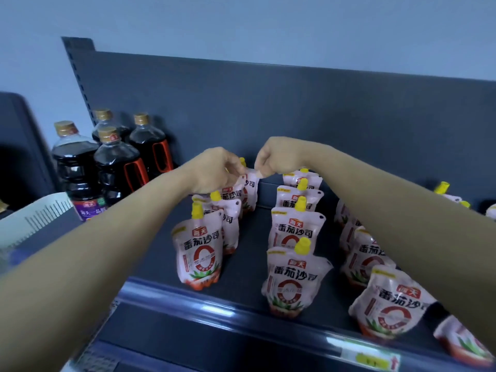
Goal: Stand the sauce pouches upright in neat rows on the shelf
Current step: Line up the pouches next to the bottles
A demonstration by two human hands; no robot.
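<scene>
Pink tomato sauce pouches with yellow caps stand upright in rows on the dark shelf [249,267]. The left row starts with a front pouch [200,253]. A middle row has its front pouch [292,280] near the shelf lip, and a right row's front pouch [389,304] sits partly behind my right forearm. At the back of the left row stands the rearmost pouch [251,187]. My left hand [214,170] pinches its top left side and my right hand [273,158] pinches its top right corner. Its yellow cap shows between my hands.
Several dark soy sauce bottles [118,167] with gold caps stand at the shelf's back left. A white slotted divider [35,218] lies at the left. The grey back panel [295,111] rises behind the pouches. More pouches [445,191] sit at the far right. The shelf's front lip carries a price label [373,358].
</scene>
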